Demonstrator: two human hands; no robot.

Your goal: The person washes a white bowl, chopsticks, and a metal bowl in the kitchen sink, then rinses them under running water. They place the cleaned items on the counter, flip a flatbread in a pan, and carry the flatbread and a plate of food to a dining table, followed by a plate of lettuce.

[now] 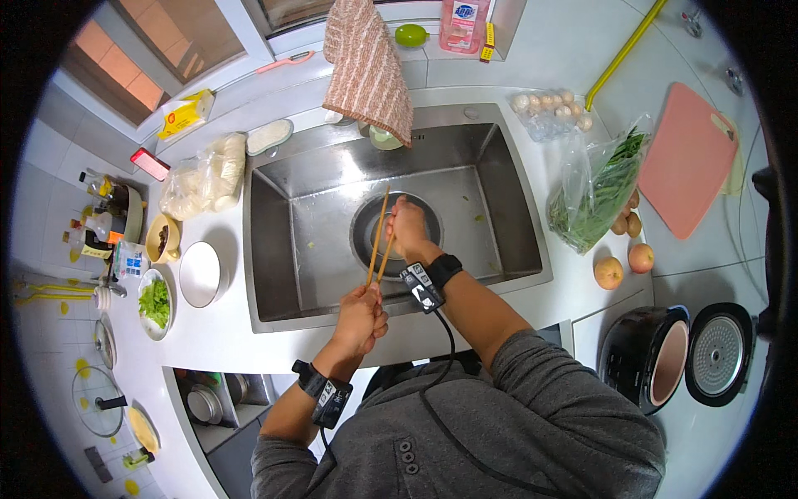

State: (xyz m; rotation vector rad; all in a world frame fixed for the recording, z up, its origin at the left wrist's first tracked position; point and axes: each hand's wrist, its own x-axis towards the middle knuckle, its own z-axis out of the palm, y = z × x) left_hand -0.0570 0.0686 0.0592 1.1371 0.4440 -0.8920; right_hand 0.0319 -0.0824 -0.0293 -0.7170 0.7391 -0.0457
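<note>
Two wooden chopsticks (378,239) slant over the sink, their lower ends gripped in my left hand (359,318), which is closed near the sink's front edge. Farther in, my right hand (406,229) has its fingers curled against the chopsticks, with one stick running into its grip. The other stick's tip points free toward the back of the sink. Beneath my right hand lies a round dark recess or bowl (359,235) on the floor of the steel sink (324,287); which of the two it is I cannot tell.
A striped towel (370,66) hangs over the faucet. Left of the sink stand a white bowl (200,274), a plate of lettuce (155,306) and a bag of pale round food (208,179). Bagged greens (594,195), apples (608,273), a pink cutting board (688,162) and an open rice cooker (640,358) occupy the right.
</note>
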